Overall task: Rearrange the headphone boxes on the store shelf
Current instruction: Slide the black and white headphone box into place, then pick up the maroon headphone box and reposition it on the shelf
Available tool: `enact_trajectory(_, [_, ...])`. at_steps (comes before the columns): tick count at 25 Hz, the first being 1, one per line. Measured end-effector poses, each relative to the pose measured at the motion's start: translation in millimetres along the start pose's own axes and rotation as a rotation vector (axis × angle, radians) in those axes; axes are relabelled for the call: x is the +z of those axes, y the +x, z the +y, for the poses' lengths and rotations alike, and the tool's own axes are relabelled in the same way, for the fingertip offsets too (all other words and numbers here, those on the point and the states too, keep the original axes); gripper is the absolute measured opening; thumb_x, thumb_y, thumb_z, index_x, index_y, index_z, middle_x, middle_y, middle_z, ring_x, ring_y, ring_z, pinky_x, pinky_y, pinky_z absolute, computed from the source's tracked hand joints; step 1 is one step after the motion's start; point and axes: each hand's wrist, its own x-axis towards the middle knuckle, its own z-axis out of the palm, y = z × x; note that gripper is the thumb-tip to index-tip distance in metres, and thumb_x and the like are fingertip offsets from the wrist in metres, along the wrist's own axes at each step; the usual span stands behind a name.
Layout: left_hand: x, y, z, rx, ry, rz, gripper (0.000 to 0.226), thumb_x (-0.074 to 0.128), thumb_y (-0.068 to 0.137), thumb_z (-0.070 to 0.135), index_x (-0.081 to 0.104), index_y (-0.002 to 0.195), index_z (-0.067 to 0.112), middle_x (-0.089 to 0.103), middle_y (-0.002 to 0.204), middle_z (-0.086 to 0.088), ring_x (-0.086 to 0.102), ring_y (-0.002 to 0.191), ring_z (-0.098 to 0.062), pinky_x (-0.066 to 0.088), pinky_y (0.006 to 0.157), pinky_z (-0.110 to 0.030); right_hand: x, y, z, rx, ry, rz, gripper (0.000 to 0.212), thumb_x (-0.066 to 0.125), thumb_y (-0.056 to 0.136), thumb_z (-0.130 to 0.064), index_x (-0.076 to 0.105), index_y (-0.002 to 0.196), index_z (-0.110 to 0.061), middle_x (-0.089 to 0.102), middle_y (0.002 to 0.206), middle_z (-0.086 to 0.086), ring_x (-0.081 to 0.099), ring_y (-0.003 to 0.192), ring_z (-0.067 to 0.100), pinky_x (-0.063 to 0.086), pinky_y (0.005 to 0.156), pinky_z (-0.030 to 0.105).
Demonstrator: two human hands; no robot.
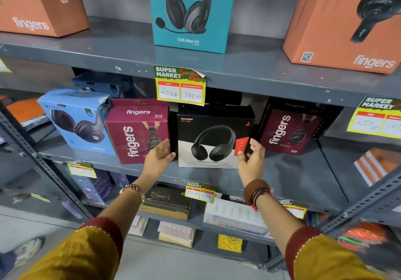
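A black and white Rockerz headphone box (213, 136) stands upright on the middle shelf (288, 171). My left hand (158, 156) is at its lower left edge, fingers spread, touching or nearly touching it. My right hand (252, 156) is at its lower right corner, fingers loosely curled beside the box. To the left stand a maroon fingers S10 box (136, 130) and a blue headphone box (76, 119). Another maroon fingers box (288, 127) stands further back on the right. Whether either hand grips the black box is unclear.
The upper shelf holds a teal USB-Meet H2 box (191, 12) and orange fingers boxes (36, 4) (347, 23). Yellow price tags (181, 86) hang from the shelf edges. Lower shelves carry more boxes (234, 214). A slotted steel upright (32, 149) stands at the left.
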Motion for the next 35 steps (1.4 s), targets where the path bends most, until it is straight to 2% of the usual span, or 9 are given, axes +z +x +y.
enact_trajectory(3, [-33.7, -10.1, -15.5, -0.049, -0.035, 0.145, 0.056, 0.059, 0.086, 0.003, 0.040, 0.138, 0.008, 0.050, 0.142, -0.010, 0.052, 0.122, -0.020, 0.038, 0.102, -0.027, 18.9, -36.2, -14.4, -0.187, 0.027, -0.001, 0.038, 0.052, 0.079, 0.004, 0.049, 0.116, -0.008, 0.051, 0.115, 0.010, 0.054, 0.098, 0.021, 0.050, 0.087, 0.035])
enact_trajectory(6, [-76.2, -16.0, -23.2, -0.063, -0.058, 0.324, 0.058, 0.057, 0.088, 0.007, 0.033, 0.141, 0.012, 0.046, 0.144, -0.009, 0.049, 0.125, -0.022, 0.039, 0.104, -0.035, 52.3, -59.4, -43.7, -0.258, 0.114, -0.240, 0.038, 0.050, 0.080, 0.006, 0.053, 0.114, -0.011, 0.055, 0.112, 0.008, 0.056, 0.098, 0.019, 0.049, 0.080, 0.026])
enact_trajectory(9, [-111.3, -10.1, -17.5, -0.033, -0.010, 0.432, 0.058, 0.053, 0.092, 0.018, 0.028, 0.143, 0.015, 0.040, 0.148, -0.009, 0.041, 0.134, -0.026, 0.037, 0.104, -0.039, 90.4, -67.0, -76.2, -0.213, 0.128, -0.485, 0.044, 0.050, 0.086, 0.000, 0.046, 0.128, -0.012, 0.050, 0.132, 0.009, 0.051, 0.117, 0.023, 0.046, 0.098, 0.031])
enact_trajectory(13, [-135.8, 11.4, -1.6, 0.007, -0.014, 0.446, 0.050, 0.047, 0.095, 0.025, 0.032, 0.141, 0.011, 0.040, 0.148, -0.010, 0.042, 0.132, -0.027, 0.037, 0.107, -0.040, 137.7, -64.1, -112.5, -0.090, 0.086, -0.649, 0.066, 0.050, 0.092, -0.025, 0.014, 0.146, -0.015, 0.013, 0.158, 0.006, 0.022, 0.142, 0.023, 0.023, 0.117, 0.037])
enact_trajectory(17, [-135.2, 25.5, 10.7, 0.002, -0.060, 0.386, 0.042, 0.040, 0.096, 0.031, 0.044, 0.131, 0.008, 0.055, 0.133, -0.011, 0.054, 0.108, -0.019, 0.043, 0.084, -0.021, 164.7, -52.5, -126.1, 0.029, 0.048, -0.630, 0.076, 0.044, 0.093, -0.035, -0.003, 0.147, -0.009, 0.002, 0.159, 0.008, 0.005, 0.146, 0.021, 0.009, 0.119, 0.036])
enact_trajectory(24, [-133.6, -6.9, 16.9, 0.015, -0.126, 0.351, 0.059, 0.033, 0.090, 0.057, 0.050, 0.128, 0.015, 0.062, 0.113, 0.000, 0.058, 0.084, 0.001, 0.042, 0.064, -0.013, 155.8, -63.8, -125.4, 0.080, 0.140, -0.625, 0.061, 0.043, 0.093, -0.040, 0.022, 0.145, -0.016, 0.043, 0.145, 0.005, 0.041, 0.133, 0.023, 0.031, 0.113, 0.043])
enact_trajectory(30, [-117.2, -91.1, 4.2, 0.110, -0.190, 0.309, 0.045, 0.030, 0.083, 0.068, 0.064, 0.098, 0.042, 0.069, 0.104, 0.015, 0.063, 0.099, -0.004, 0.051, 0.083, -0.027, 97.9, -104.8, -110.3, 0.017, 0.238, -0.616, 0.056, 0.043, 0.092, -0.043, 0.033, 0.142, -0.020, 0.046, 0.144, 0.001, 0.044, 0.130, 0.015, 0.036, 0.111, 0.038])
enact_trajectory(33, [-91.3, -124.8, 11.3, 0.151, -0.209, 0.263, 0.038, 0.027, 0.090, 0.058, 0.065, 0.088, 0.057, 0.069, 0.091, 0.035, 0.062, 0.092, 0.014, 0.045, 0.072, -0.004, 59.4, -117.6, -99.1, 0.051, 0.334, -0.565, 0.052, 0.046, 0.092, -0.038, 0.039, 0.138, -0.015, 0.046, 0.144, 0.004, 0.043, 0.132, 0.013, 0.035, 0.112, 0.037])
enact_trajectory(35, [-67.5, -141.3, 15.8, 0.150, -0.225, 0.253, 0.037, 0.027, 0.091, 0.056, 0.063, 0.088, 0.060, 0.067, 0.091, 0.039, 0.060, 0.093, 0.017, 0.044, 0.071, -0.002, 29.5, -122.5, -89.7, 0.067, 0.361, -0.534, 0.050, 0.047, 0.092, -0.037, 0.042, 0.136, -0.014, 0.049, 0.142, 0.005, 0.045, 0.131, 0.012, 0.037, 0.111, 0.037])
